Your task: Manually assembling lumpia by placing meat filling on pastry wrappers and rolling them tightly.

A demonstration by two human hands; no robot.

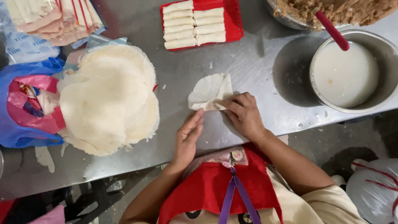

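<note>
A thin pale wrapper (207,89), partly folded, lies on the steel table (248,70) in front of me. My right hand (242,114) presses its near right corner with the fingertips. My left hand (188,137) lies flat, fingers together, its fingertips touching the wrapper's near edge. Neither hand lifts anything off the table.
A large stack of round wrappers (110,97) sits to the left, beside blue and pink plastic bags (25,108). A red tray (234,18) of finished rolls stands at the back. A steel pot (389,58) of white liquid with a red-handled tool (331,29) is at right; a filling bowl (331,10) behind.
</note>
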